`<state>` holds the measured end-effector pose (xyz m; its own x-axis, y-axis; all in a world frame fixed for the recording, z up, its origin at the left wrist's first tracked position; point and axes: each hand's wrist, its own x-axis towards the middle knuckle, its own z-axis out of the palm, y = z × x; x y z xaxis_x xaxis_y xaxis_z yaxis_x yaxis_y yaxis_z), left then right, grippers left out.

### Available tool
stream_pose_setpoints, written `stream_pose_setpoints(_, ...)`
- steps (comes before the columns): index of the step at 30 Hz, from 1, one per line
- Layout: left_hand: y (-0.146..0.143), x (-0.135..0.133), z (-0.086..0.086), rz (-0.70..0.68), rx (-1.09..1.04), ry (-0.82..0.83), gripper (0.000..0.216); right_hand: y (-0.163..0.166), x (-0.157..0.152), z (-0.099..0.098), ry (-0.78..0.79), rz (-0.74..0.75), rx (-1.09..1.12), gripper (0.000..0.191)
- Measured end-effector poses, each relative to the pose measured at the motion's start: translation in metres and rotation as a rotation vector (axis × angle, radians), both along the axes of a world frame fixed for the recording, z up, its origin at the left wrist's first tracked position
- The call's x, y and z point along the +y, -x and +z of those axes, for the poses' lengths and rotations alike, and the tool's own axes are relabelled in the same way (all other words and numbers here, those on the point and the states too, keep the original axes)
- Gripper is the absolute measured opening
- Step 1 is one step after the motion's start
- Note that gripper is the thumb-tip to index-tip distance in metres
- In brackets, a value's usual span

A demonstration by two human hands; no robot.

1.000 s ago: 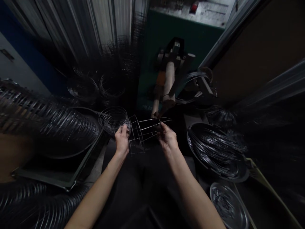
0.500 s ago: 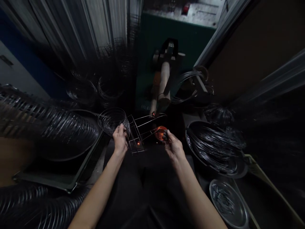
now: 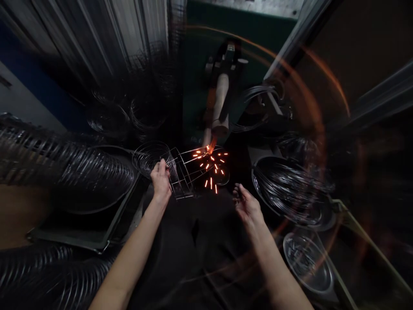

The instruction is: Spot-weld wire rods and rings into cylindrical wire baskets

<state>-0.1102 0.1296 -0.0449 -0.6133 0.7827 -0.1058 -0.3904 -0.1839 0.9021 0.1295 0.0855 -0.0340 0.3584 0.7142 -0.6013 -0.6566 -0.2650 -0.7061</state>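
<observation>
My left hand [image 3: 161,181] is closed on one end of a thin wire frame [image 3: 183,173], its rods crossing and reaching away to the right. The frame's far end lies under the tip of a spot welder's electrode arm [image 3: 221,103]. Orange sparks [image 3: 211,159] burst from that tip. To the right and nearer my body, my right hand [image 3: 248,204] is apart from the frame, fingers curled together; whether they hold anything is too dark to see. A coil of wire rings [image 3: 150,157] sits just beyond my left hand.
At right, a bowl holds a bundle of bent wires [image 3: 284,191], with a round dish [image 3: 308,262] of small metal pieces nearer me. Stacked wire rings [image 3: 80,168] fill the left side above a tray [image 3: 74,234]. The welder's green body [image 3: 258,47] stands ahead.
Sparks have burst out at the electrode tip. My right hand has drawn back to the right and toward me, away from the frame. My left hand still holds the frame in nearly the same place.
</observation>
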Motion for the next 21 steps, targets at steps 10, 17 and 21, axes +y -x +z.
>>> stream_pose_setpoints(10,-0.001,-0.020,-0.001,-0.025,0.000,-0.008,0.039,-0.054,-0.057,-0.030,-0.010,-0.032,-0.380,0.043)
stream_pose_setpoints(17,0.000,-0.083,0.004,-0.055,0.109,-0.035,0.039,-0.071,-0.063,-0.059,0.004,0.525,-1.413,0.055)
stream_pose_setpoints(21,0.034,-0.121,0.055,-0.186,0.306,-0.094,0.038,-0.063,-0.036,-0.089,0.008,1.042,-1.835,0.054)
